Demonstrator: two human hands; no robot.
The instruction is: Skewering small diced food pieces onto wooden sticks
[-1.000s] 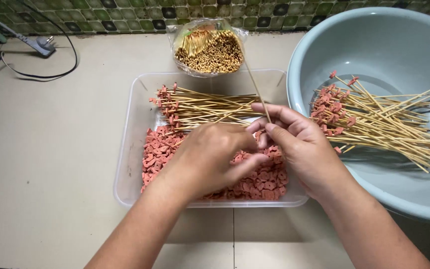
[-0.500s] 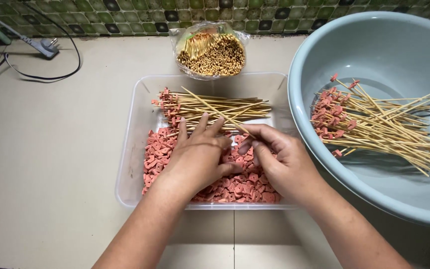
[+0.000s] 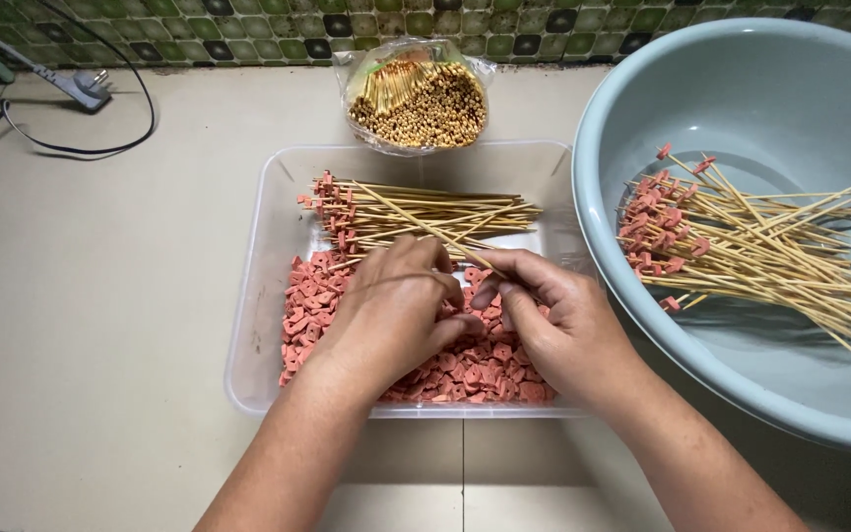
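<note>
A clear plastic tray (image 3: 258, 296) holds a heap of small red sausage pieces (image 3: 312, 296) in front and a bundle of bamboo skewers with red pieces on their ends (image 3: 416, 212) at the back. My left hand (image 3: 391, 315) rests over the heap, fingers bent down into the pieces. My right hand (image 3: 554, 330) pinches a thin bamboo skewer (image 3: 425, 229) that slants up to the left across the bundle. Both hands meet above the middle of the tray.
A large grey-blue basin (image 3: 741, 89) at the right holds several finished skewers (image 3: 741, 251). A plastic bag of bare skewers (image 3: 418, 94) stands behind the tray. A black cable with a plug (image 3: 81, 89) lies at the back left, near a tiled wall.
The skewer in my right hand has swung from pointing up toward the bag down to lying low across the bundle. Both hands have dropped closer to the sausage pieces.
</note>
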